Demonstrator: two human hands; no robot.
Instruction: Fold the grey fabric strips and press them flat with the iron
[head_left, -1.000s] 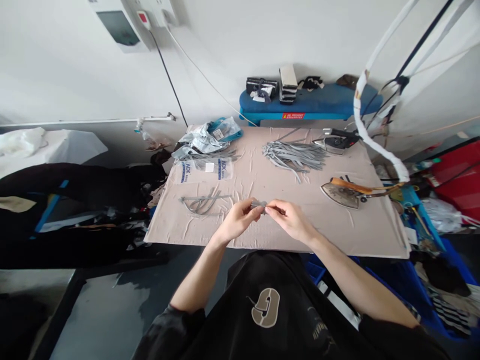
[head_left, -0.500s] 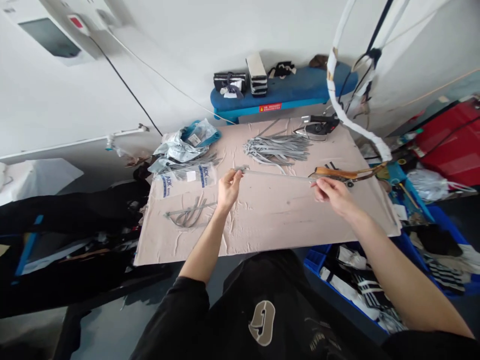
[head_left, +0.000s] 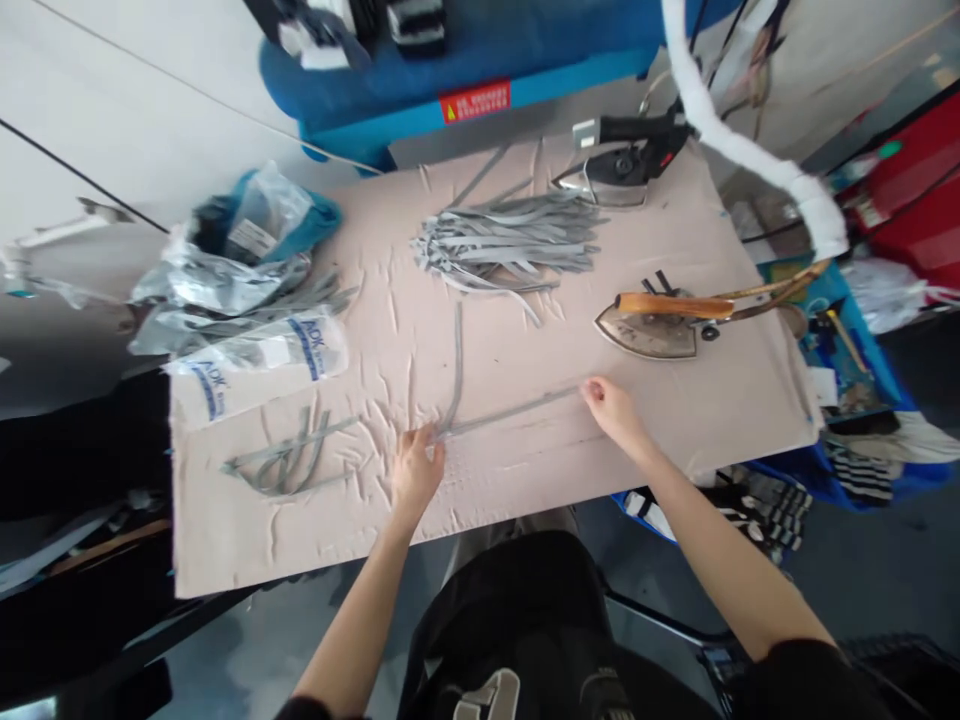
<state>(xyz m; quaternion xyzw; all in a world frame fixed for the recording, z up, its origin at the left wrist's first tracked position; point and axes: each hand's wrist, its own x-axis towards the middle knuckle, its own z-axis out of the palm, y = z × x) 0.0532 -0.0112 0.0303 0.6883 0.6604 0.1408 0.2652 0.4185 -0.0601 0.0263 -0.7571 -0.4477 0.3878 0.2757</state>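
A thin grey fabric strip (head_left: 517,408) stretches across the cloth-covered table (head_left: 540,470) between my two hands. My left hand (head_left: 417,470) is down at the table with its fingers closed on the strip's left end, where the strip bends and a tail runs away from me. At the other end, my right hand (head_left: 611,408) pinches the strip. Beyond lies a bundle of grey strips (head_left: 510,240). To the left of my left hand a few looped strips (head_left: 292,455) rest on the cloth. Right of the bundle sits an iron with a wooden handle (head_left: 652,325).
A black-handled iron (head_left: 622,165) stands at the back right, near a white-wrapped hose (head_left: 750,150). Plastic bags (head_left: 225,270) and a printed clear bag (head_left: 259,362) lie at left. Behind the table is a blue ironing board (head_left: 510,60). Blue bins with garments (head_left: 862,470) stand at right.
Both hands have lowered the strip from above the table onto its surface, closer to me. The camera view has tipped down and moved nearer the table.
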